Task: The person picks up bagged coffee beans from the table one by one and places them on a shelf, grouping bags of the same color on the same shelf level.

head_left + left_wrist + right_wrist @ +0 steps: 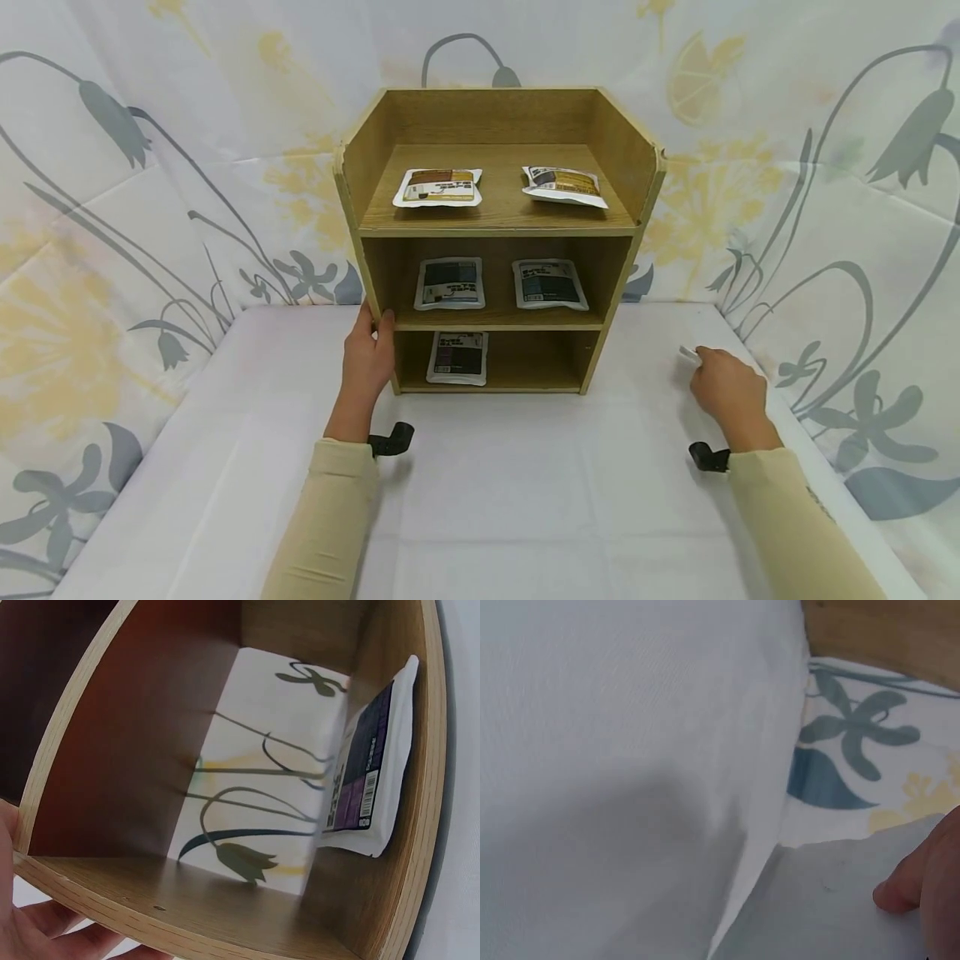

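A wooden shelf (498, 327) stands at the back, its three levels holding several white pouches with printed labels. My left hand (369, 354) grips the shelf's left side panel near the middle board; in the left wrist view its fingers (82, 937) lie along the panel's outside. One dark-labelled pouch (457, 358) lies on the bottom level, left of its middle. To the right of the shelf, my right hand (727, 387) pinches a flat white packet (825, 892), its thumb on the plain face. Most of that packet is hidden by the hand in the head view.
Two yellow-labelled pouches, left (437, 188) and right (564, 185), lie on the top level. Two dark-labelled pouches, left (450, 283) and right (550, 283), lie on the middle one. White cloth (495, 492) covers the table; flowered cloth (825, 208) hangs around it.
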Available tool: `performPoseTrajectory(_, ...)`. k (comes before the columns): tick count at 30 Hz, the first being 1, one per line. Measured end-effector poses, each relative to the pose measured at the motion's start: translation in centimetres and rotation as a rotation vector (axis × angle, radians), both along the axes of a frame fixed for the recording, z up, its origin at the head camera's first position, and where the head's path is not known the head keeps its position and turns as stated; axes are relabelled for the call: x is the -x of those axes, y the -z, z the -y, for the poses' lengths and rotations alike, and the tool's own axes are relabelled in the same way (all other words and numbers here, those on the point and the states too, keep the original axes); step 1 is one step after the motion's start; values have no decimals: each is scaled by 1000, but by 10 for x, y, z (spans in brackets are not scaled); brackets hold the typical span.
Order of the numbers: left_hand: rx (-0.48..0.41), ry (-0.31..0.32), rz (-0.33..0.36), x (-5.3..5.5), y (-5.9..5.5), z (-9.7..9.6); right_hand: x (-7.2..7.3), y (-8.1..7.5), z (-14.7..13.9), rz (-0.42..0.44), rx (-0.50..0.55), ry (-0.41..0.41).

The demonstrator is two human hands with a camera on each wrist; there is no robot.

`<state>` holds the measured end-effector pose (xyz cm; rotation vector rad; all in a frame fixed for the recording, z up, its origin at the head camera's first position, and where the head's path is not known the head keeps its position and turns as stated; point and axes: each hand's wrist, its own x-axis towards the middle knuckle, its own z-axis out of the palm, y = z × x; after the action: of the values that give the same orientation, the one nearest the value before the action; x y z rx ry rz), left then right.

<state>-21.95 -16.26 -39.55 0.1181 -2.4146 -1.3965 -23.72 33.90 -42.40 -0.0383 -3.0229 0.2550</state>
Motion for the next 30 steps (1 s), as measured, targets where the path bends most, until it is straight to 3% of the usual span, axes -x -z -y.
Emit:
performPoseTrajectory(11,14,0,-24,0,1,1,-21,-17,26,-81,33,-73)
performPoseTrajectory(30,-3,11,-8,0,2,1,-53,-44,56,-108,102,-159)
